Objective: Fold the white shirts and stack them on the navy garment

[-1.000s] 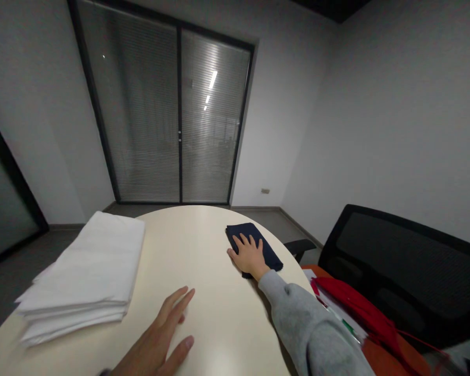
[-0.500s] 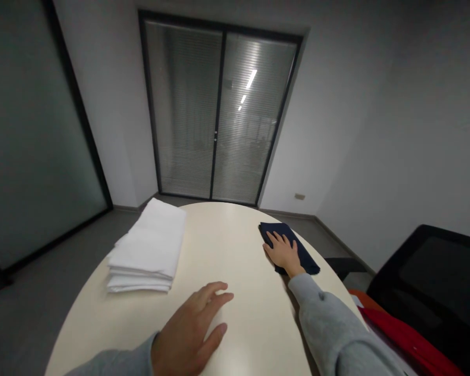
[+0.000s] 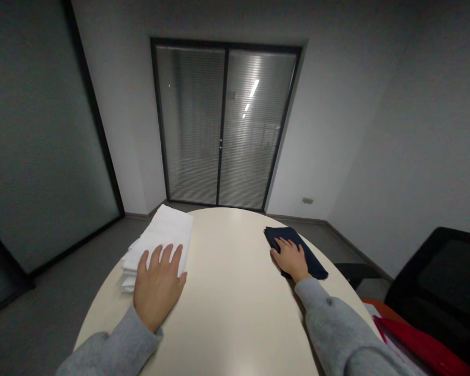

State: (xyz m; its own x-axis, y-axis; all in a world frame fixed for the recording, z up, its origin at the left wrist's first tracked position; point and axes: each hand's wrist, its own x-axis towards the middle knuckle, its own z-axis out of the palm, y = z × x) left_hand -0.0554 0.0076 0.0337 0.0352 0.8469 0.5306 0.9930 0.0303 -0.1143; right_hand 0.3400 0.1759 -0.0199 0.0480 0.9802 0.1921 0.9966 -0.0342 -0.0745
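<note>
On the left side of the round cream table (image 3: 227, 313) lies a stack of folded white cloths (image 3: 168, 227). My left hand (image 3: 159, 287) is over the near part of this stack, palm down with its fingers spread; whether it presses on the cloth I cannot tell. Toward the right edge rests a folded dark navy cloth (image 3: 307, 256). My right hand (image 3: 292, 258) lies flat on top of it, fingers apart. Both hands hide part of the cloth beneath them.
A black mesh chair (image 3: 438, 282) stands to the right of the table, with a red item (image 3: 426, 342) and an orange one (image 3: 384, 309) near it. Beyond the table is a glass double door (image 3: 219, 172) with blinds. A frosted glass panel (image 3: 43, 130) stands at the left.
My left hand has moved left and forward from the table's front middle to the white stack, its fingers now spread. My right hand stays on the navy cloth. The view has shifted slightly.
</note>
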